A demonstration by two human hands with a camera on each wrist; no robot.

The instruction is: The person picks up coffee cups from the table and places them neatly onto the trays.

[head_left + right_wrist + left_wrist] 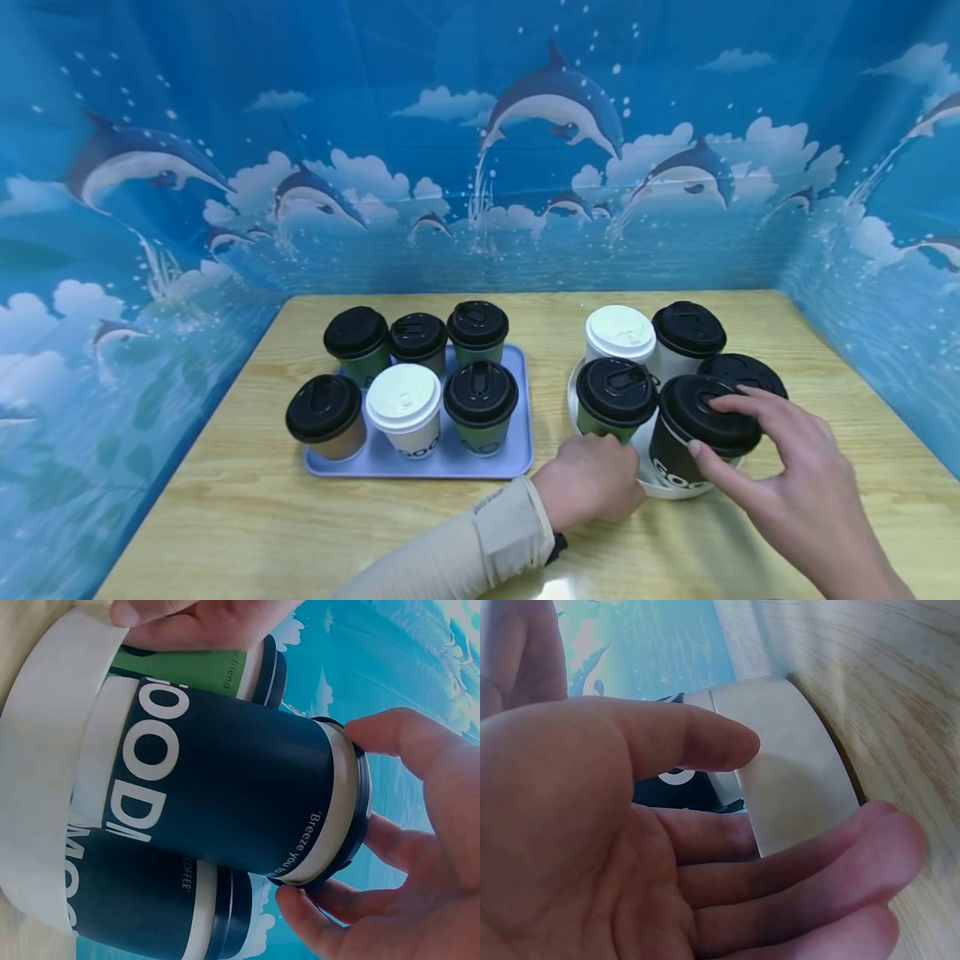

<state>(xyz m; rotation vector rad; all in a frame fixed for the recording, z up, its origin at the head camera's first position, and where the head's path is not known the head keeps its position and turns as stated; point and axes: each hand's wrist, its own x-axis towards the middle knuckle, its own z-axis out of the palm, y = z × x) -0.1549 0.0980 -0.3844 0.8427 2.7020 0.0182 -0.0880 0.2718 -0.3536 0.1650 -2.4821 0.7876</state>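
My right hand (802,475) grips the black lid of a dark paper coffee cup (225,776) with thumb and fingers. That cup stands upright at the front of a round white plate (45,757); whether its base touches the plate I cannot tell. At the plate's near left rim, my left hand (592,479) holds the edge between thumb and fingers, as the left wrist view shows. Sharing the plate are a green cup (617,396) with a black lid, a white-lidded cup (619,333), a white cup with a black lid (687,329) and another black-lidded cup (742,372).
Left of the plate lies a lavender rectangular tray (523,417) with several lidded cups in two rows, including a white cup (405,408) and a brown cup (326,417). Both stand on a wooden table (247,517). A blue dolphin-print curtain (420,167) encloses the back and sides.
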